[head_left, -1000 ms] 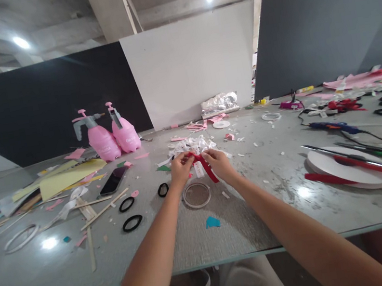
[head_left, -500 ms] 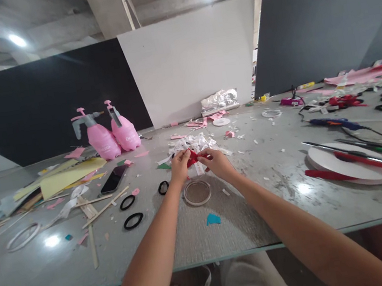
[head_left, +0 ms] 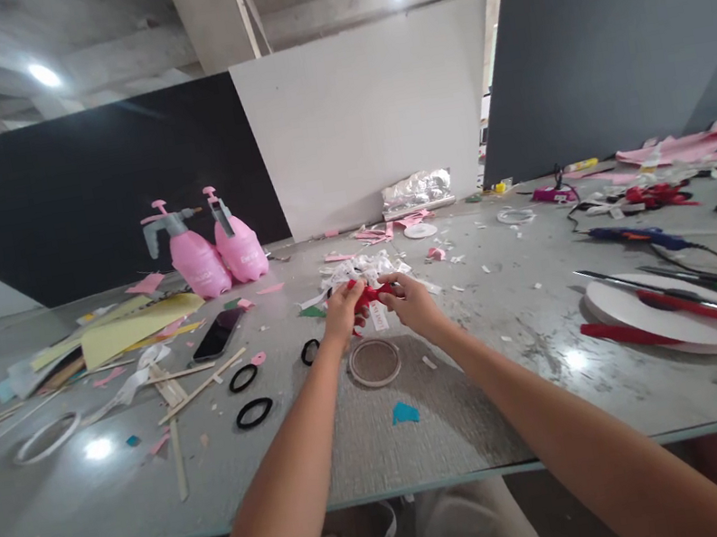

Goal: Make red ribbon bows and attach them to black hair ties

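Between my hands, over the middle of the table, is a red ribbon bow (head_left: 372, 293) with a white printed strip (head_left: 378, 315) hanging below it. My left hand (head_left: 344, 315) is closed around the bow's left side. On the right side, the fingertips of my right hand (head_left: 409, 301) pinch the red ribbon. Just behind my hands lies a heap of white ribbon pieces (head_left: 365, 267). A pale ring (head_left: 379, 384), perhaps a tape roll, rests on the table below them, nearer to me.
To the left are black rings (head_left: 254, 413), a phone (head_left: 216, 334), thin wooden sticks (head_left: 179, 459) and two pink spray bottles (head_left: 201, 265). A white disc-like spool (head_left: 619, 307) with tools on top and a blue glue gun (head_left: 628, 236) lie at right. A blue scrap (head_left: 405, 412) is near the front edge.
More of the red bow shows between my hands now, its ribbon spread wider. The view has shifted slightly, and another person's hand at the far left is out of sight.
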Tool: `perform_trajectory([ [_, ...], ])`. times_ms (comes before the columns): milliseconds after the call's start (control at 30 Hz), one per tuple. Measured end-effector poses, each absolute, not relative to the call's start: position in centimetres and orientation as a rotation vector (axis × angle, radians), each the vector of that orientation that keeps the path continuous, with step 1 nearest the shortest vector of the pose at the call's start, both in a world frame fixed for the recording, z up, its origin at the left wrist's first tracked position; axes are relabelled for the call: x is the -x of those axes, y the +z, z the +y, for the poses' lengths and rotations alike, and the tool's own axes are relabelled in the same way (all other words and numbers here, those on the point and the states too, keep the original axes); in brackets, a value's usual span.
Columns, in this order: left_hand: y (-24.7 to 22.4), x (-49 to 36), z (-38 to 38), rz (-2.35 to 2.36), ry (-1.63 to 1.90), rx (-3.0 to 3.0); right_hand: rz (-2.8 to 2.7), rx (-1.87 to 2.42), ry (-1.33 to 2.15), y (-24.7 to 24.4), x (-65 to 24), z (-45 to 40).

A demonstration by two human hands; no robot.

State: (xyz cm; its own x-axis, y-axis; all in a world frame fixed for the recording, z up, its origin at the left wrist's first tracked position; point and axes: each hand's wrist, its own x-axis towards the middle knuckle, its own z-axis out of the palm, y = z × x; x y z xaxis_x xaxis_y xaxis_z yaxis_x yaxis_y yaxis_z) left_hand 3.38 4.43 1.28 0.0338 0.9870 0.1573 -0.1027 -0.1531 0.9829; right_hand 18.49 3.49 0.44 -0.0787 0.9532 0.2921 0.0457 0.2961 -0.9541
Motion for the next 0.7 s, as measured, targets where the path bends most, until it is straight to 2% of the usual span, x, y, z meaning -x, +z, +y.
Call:
perform_trajectory([
  [233,0.88,-3.81,4.65,1.099,1.324,-1.273,-1.529,0.993,0.792,-0.01,-18.77,3.66],
  [700,1.01,-3.76,4.34,1.031,1.265,-1.259,-1.516,1.053,0.884,0.5,-18.64,3.24],
])
